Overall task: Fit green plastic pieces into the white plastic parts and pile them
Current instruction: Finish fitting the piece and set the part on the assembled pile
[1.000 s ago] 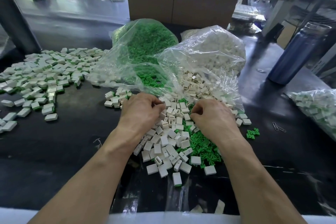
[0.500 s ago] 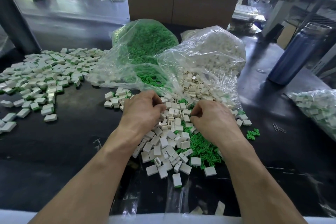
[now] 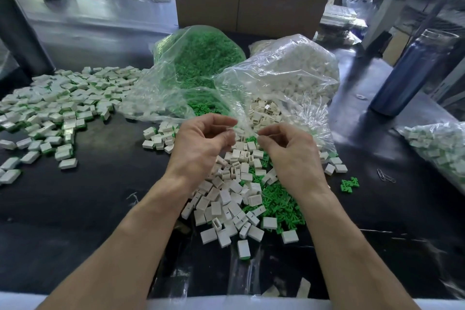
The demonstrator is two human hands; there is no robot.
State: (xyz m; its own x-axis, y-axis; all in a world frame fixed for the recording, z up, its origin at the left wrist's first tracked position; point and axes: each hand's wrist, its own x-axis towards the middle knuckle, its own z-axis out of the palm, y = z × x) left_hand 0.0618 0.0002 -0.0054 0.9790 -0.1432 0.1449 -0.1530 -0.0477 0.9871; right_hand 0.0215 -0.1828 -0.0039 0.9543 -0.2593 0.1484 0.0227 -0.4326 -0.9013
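Left hand [image 3: 201, 143]: raised over loose white parts [image 3: 234, 199], fingers curled; hold unclear.
Right hand [image 3: 289, 151]: likewise, fingers curled; contents unclear.
Finished pile [image 3: 57, 106]: apart, left, avoiding mixing.

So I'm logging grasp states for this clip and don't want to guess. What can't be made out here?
Head view only:
- What the left hand or right hand pinches: the backs of the hands hide the fingertips.
- The loose white parts and green pieces under the wrists.
- The bagged parts at the right edge: cut off.
- The far benches: blurred.
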